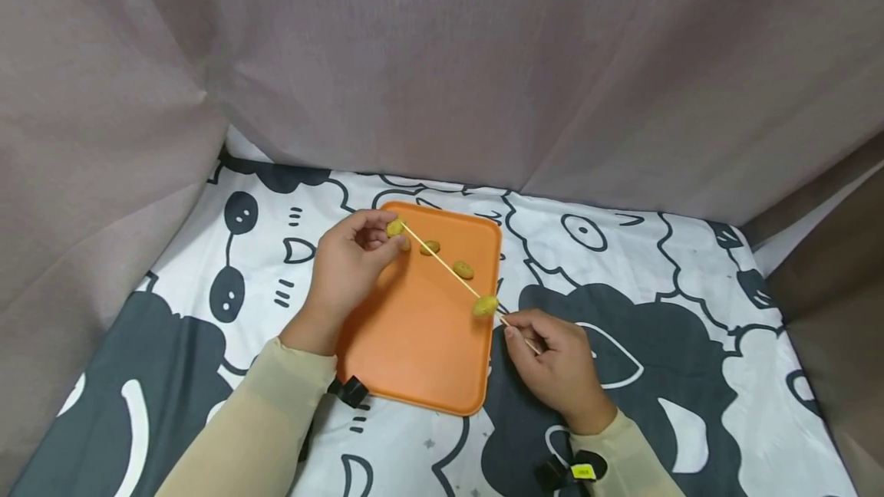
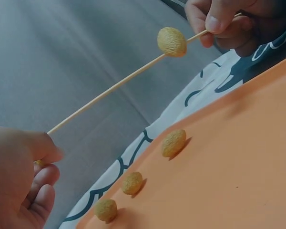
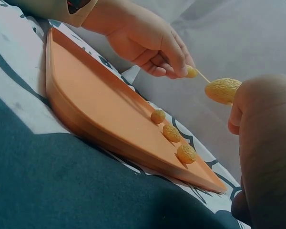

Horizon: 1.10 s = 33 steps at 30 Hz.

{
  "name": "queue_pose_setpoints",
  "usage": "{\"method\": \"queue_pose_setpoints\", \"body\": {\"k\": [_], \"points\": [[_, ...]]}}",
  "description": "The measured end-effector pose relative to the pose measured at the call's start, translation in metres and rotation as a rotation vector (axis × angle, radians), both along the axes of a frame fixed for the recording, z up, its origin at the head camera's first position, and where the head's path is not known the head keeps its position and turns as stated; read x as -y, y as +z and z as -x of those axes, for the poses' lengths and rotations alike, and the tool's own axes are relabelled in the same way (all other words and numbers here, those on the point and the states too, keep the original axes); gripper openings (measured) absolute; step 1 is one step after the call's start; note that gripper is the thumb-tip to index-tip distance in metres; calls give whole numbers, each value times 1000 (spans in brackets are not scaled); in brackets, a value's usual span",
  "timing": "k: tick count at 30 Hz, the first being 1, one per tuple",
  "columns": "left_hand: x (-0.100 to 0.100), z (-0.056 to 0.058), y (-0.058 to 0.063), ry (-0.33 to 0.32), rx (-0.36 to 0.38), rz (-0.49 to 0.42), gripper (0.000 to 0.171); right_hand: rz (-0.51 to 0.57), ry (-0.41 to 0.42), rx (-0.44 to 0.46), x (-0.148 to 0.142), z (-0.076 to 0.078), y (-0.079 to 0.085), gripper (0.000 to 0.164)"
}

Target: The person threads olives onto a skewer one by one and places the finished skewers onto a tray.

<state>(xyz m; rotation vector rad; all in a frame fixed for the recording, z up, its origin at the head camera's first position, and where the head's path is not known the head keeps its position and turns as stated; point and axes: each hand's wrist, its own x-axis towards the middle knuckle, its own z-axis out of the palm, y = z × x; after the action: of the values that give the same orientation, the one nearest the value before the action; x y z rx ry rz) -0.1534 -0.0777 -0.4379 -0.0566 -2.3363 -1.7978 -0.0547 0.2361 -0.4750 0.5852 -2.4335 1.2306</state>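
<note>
My right hand point(image 1: 555, 363) grips the lower end of a thin bamboo skewer point(image 1: 442, 261), which slants up to the left above the tray. One wrinkled, oval yellow fruit point(image 1: 486, 306), like a preserved olive, is threaded on the skewer near the right fingers. At the far tip, my left hand point(image 1: 348, 267) pinches a second yellow fruit point(image 3: 191, 71) between thumb and fingers. In the left wrist view that fruit is mostly hidden behind the thumb. Three more such fruits, among them a nearer one point(image 2: 174, 143), lie in a row on the orange tray point(image 1: 421, 351).
A white and dark grey cartoon-print cloth point(image 1: 621, 328) covers the surface beneath the tray. Grey-brown fabric point(image 1: 442, 60) hangs behind and at both sides. Each wrist carries a small black camera, the left one point(image 1: 352, 391) overlapping the tray's front corner.
</note>
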Motion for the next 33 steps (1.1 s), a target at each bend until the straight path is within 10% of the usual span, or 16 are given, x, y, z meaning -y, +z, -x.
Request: {"method": "queue_pose_setpoints", "body": {"k": [33], "points": [[1,3,-8,27,-122,84,30,9,44,6,-1,0,1,19]]}}
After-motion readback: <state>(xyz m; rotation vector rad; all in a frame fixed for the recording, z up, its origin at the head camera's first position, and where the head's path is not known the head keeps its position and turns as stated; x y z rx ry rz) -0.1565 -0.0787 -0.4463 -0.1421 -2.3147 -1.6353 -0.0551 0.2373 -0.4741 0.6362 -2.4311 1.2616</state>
